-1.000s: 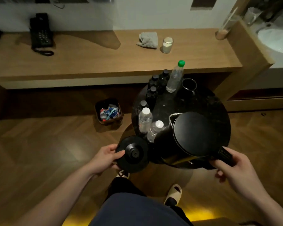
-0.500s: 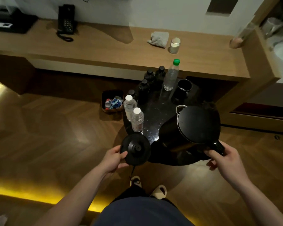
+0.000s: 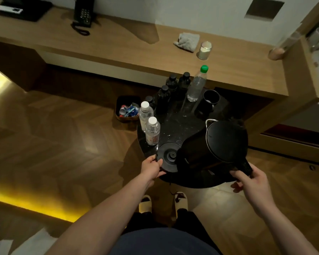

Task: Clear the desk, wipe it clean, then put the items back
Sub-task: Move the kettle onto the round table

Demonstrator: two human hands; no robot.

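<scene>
Over round black table (image 3: 182, 126), left hand (image 3: 151, 169) fingers pinch kettle base (image 3: 168, 160); right hand (image 3: 254, 183) grips kettle (image 3: 217, 144) handle.

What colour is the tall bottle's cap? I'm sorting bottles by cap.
Green, on the tall bottle's cap, clearest in the head view.

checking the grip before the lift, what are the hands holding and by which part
The left hand grips the kettle base by its near-left rim; the right hand holds the kettle by its handle.
</scene>
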